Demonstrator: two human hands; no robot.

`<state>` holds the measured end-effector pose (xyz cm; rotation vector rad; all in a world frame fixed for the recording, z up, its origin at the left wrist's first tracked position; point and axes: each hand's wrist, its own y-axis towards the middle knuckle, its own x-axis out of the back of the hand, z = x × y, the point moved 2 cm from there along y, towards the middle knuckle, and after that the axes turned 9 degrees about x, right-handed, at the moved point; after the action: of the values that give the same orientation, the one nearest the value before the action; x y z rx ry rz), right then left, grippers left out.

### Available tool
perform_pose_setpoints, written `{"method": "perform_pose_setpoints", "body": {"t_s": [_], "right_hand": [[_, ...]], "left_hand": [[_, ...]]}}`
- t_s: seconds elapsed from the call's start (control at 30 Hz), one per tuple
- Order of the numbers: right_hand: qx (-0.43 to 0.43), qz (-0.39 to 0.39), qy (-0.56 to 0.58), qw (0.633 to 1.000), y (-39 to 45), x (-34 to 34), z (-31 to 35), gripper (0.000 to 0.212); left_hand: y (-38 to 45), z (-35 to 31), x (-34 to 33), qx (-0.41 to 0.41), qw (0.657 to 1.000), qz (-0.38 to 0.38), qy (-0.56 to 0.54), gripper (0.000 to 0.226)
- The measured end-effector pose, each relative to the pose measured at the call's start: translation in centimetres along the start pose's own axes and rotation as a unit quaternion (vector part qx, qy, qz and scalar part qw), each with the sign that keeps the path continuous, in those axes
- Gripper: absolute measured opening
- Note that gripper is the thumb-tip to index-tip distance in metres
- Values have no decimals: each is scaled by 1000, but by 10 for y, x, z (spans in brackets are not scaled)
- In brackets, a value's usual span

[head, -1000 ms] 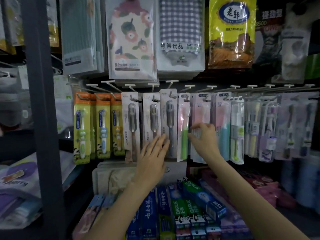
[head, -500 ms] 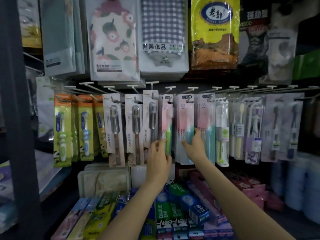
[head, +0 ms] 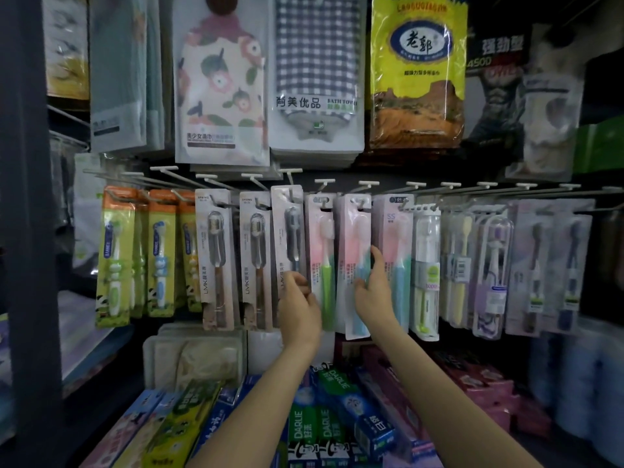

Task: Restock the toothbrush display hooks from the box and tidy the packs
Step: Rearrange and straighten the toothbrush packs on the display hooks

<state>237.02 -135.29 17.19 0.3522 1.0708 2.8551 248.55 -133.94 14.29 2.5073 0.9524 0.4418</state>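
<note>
Head: toothbrush packs (head: 354,265) between both grips.

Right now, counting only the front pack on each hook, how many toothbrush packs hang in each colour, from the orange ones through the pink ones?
Orange-topped children's packs: 3
White LMK packs: 3
Pink packs: 3
Total: 9
</note>
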Motion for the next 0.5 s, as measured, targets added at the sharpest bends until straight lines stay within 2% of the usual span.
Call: {"method": "perform_pose_setpoints", "body": {"t_s": [0.17, 0.37, 0.5], "right_hand": [[13, 19, 6, 1000, -1, 7, 2, 66], [9, 38, 19, 999, -1, 10, -1, 64], [12, 38, -1, 999, 0, 10, -1, 62]], "left_hand": [[-2, 6, 11, -9, 999, 19, -50, 22], [-4, 7, 22, -55, 997, 28, -48, 22], [-4, 8, 23, -52, 997, 20, -55, 24]]}}
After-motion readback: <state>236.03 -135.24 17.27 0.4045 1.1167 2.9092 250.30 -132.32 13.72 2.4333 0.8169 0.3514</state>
